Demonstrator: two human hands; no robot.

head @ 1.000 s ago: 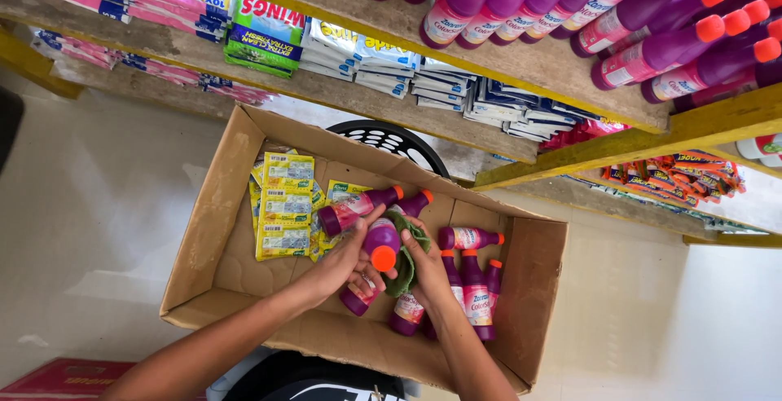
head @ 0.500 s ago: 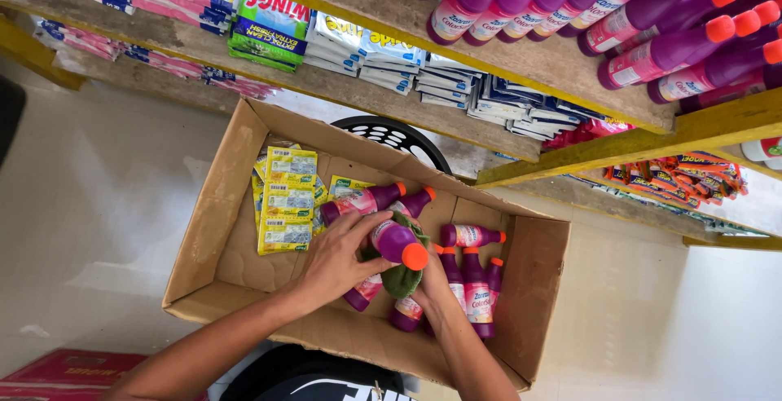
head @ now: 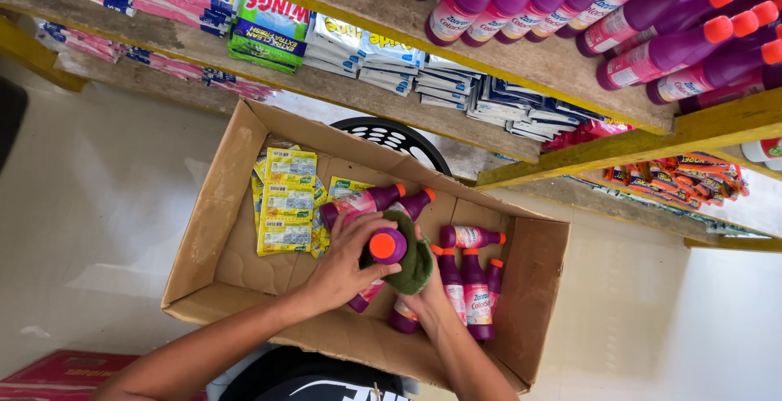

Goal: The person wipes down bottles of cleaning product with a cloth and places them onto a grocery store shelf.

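Over an open cardboard box [head: 213, 230], my left hand [head: 346, 264] grips a purple bottle with an orange cap [head: 386, 248], held upright. My right hand [head: 423, 291] presses a green cloth [head: 414, 261] against that bottle's side. Several more purple bottles [head: 464, 283] lie in the box under and to the right of my hands. Two others [head: 371, 200] lie just above them. Yellow sachet strips [head: 285, 201] are stacked in the box's left part.
Wooden shelves [head: 538, 63] above the box carry rows of purple bottles [head: 652, 34] and stacks of packets [head: 383, 59]. A black plastic basket [head: 391, 136] stands behind the box. A red carton [head: 49, 376] sits at the lower left on the pale tiled floor.
The bottle has been tilted up so its orange cap faces me, and the green cloth has moved around its right side. Both hands stay over the box.
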